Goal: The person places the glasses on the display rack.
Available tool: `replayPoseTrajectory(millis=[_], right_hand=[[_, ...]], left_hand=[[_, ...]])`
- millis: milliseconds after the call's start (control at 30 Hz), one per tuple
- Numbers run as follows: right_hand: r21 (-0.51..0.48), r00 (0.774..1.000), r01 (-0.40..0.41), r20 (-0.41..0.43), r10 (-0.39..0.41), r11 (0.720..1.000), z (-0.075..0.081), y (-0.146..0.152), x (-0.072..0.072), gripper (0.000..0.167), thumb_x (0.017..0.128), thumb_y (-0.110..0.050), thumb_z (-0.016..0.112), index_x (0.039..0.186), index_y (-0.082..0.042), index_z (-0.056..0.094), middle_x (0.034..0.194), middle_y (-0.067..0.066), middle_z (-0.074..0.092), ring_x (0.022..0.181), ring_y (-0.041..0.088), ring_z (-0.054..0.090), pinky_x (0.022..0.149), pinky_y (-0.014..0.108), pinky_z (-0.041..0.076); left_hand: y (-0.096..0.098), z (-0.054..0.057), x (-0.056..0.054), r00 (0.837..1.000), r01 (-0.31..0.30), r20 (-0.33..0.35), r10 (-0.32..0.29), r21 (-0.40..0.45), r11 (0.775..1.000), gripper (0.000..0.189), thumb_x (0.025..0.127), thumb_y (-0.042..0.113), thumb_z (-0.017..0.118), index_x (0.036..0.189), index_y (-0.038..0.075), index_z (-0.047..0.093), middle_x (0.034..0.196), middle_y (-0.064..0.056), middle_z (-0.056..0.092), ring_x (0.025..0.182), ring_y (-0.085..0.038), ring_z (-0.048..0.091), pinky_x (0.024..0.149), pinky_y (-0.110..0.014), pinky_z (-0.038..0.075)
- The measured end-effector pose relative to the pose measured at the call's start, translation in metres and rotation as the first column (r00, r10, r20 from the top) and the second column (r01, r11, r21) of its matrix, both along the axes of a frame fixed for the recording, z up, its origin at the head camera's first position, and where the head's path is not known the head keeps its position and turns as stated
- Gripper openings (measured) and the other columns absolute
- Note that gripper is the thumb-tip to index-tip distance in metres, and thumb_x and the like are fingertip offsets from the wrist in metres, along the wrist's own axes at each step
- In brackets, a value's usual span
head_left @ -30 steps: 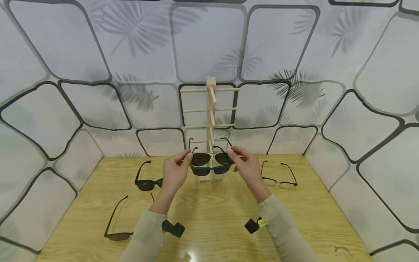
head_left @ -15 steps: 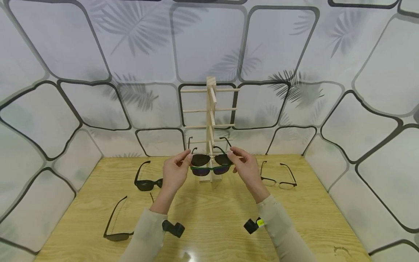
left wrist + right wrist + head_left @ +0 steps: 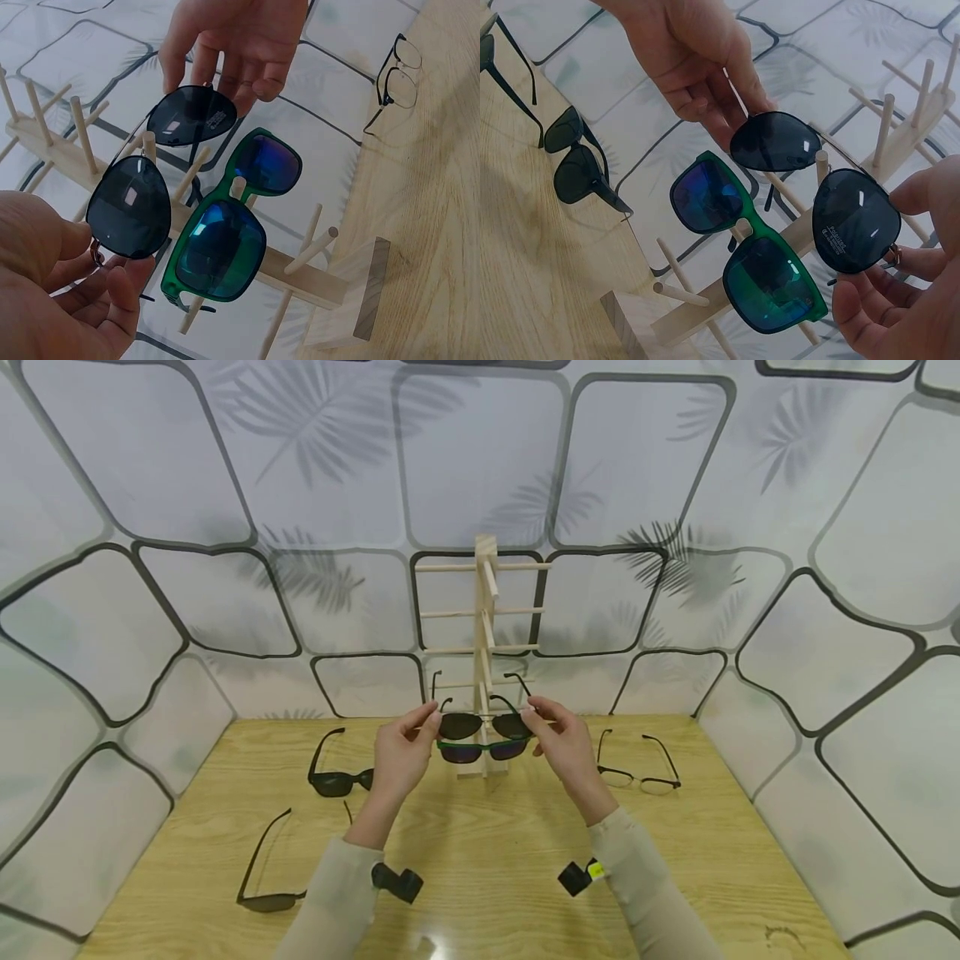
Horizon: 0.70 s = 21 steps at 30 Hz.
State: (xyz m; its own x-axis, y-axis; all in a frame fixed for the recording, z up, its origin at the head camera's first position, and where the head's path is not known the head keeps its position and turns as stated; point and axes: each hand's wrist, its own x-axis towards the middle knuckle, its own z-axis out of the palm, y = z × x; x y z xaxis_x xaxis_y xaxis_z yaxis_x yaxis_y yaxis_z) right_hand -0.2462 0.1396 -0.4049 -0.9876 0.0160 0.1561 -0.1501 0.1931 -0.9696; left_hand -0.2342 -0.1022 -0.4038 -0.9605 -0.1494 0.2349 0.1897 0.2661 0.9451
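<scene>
Wooden rack (image 3: 482, 647), with pegs on several levels: standing upright on the wood-grain table (image 3: 480, 860), before a leaf-printed backdrop (image 3: 330, 485).

Aviator sunglasses (image 3: 460, 726), dark lenses, thin metal bridge: being held at the front of the rack, low down, extending both temples back toward it. Showing a peg end between the lenses; impossible to tell whether resting on it.

Left hand (image 3: 401, 756): pinching the left outer edge of the aviator sunglasses between thumb and curled fingers, just left of the rack.

Right hand (image 3: 566, 752): pinching the opposite edge in the same narrow grip, just right of the rack.

Green-framed sunglasses (image 3: 461, 752), mirrored blue lenses: sitting astride a low peg of the rack, just below the aviator sunglasses.

Black sunglasses (image 3: 333, 783): lying left of the rack, disappearing partly behind the left hand.

Dark-lensed glasses (image 3: 272, 902): lying farther left and nearer than the rack, disappearing partly behind the left sleeve (image 3: 341, 889).

Clear-lensed eyeglasses (image 3: 657, 786): lying right of the rack.
</scene>
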Motion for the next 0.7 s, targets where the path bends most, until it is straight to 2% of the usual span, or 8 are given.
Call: replayPoseTrajectory(millis=[167, 300, 433, 600, 700], right_hand=[[0.004, 1.000, -0.001, 0.001, 0.001, 1.000, -0.0003, 0.0001, -0.0001, 0.040, 0.105, -0.025, 0.067, 0.143, -0.013, 0.065, 0.134, 0.014, 0.063, 0.086, 0.014, 0.062, 0.069, 0.027, 0.056], [0.011, 1.000, 0.000, 0.000, 0.000, 1.000, 0.0003, 0.0002, -0.0002, 0.040, 0.105, -0.025, 0.067, 0.143, -0.013, 0.066, 0.135, 0.014, 0.064, 0.085, 0.015, 0.062, 0.069, 0.027, 0.057], [0.016, 1.000, 0.002, -0.007, -0.002, 1.000, 0.0014, 0.0002, 0.0000, 0.039, 0.105, -0.023, 0.067, 0.143, -0.012, 0.066, 0.135, 0.015, 0.064, 0.083, 0.014, 0.062, 0.068, 0.026, 0.056], [0.018, 1.000, 0.002, -0.015, -0.002, 1.000, 0.0019, -0.0001, -0.0002, 0.039, 0.105, -0.023, 0.067, 0.142, -0.012, 0.066, 0.129, 0.017, 0.066, 0.079, 0.014, 0.062, 0.067, 0.024, 0.055], [0.018, 1.000, 0.001, -0.017, -0.001, 1.000, 0.0019, -0.0002, -0.0001, 0.039, 0.105, -0.023, 0.067, 0.142, -0.012, 0.066, 0.126, 0.018, 0.068, 0.082, 0.020, 0.065, 0.067, 0.025, 0.056]], left_hand=[[-0.0017, -0.0009, -0.0006, 1.000, 0.016, 0.012, -0.016, -0.009, 1.000, 0.035, 0.107, 0.022, 0.065, 0.139, 0.010, 0.070, 0.115, -0.018, 0.078, 0.076, -0.007, 0.065, 0.059, -0.022, 0.047], [-0.0028, -0.0011, -0.0013, 1.000, 0.028, 0.011, -0.027, -0.010, 1.000, 0.035, 0.107, 0.022, 0.065, 0.140, 0.010, 0.070, 0.113, -0.019, 0.078, 0.073, -0.003, 0.062, 0.059, -0.021, 0.048], [-0.0036, -0.0016, -0.0028, 0.999, 0.032, 0.001, -0.032, -0.022, 0.999, 0.035, 0.107, 0.021, 0.065, 0.139, 0.008, 0.070, 0.109, -0.020, 0.078, 0.074, -0.007, 0.064, 0.060, -0.021, 0.049], [-0.0045, -0.0026, -0.0041, 0.999, 0.039, 0.013, -0.039, -0.027, 0.999, 0.034, 0.107, 0.022, 0.065, 0.139, 0.010, 0.071, 0.107, -0.019, 0.078, 0.086, -0.025, 0.072, 0.063, -0.021, 0.052], [-0.0045, -0.0022, -0.0039, 0.999, 0.045, 0.018, -0.044, -0.016, 0.999, 0.034, 0.108, 0.022, 0.064, 0.140, 0.010, 0.070, 0.107, -0.019, 0.077, 0.092, -0.033, 0.072, 0.066, -0.022, 0.056]])
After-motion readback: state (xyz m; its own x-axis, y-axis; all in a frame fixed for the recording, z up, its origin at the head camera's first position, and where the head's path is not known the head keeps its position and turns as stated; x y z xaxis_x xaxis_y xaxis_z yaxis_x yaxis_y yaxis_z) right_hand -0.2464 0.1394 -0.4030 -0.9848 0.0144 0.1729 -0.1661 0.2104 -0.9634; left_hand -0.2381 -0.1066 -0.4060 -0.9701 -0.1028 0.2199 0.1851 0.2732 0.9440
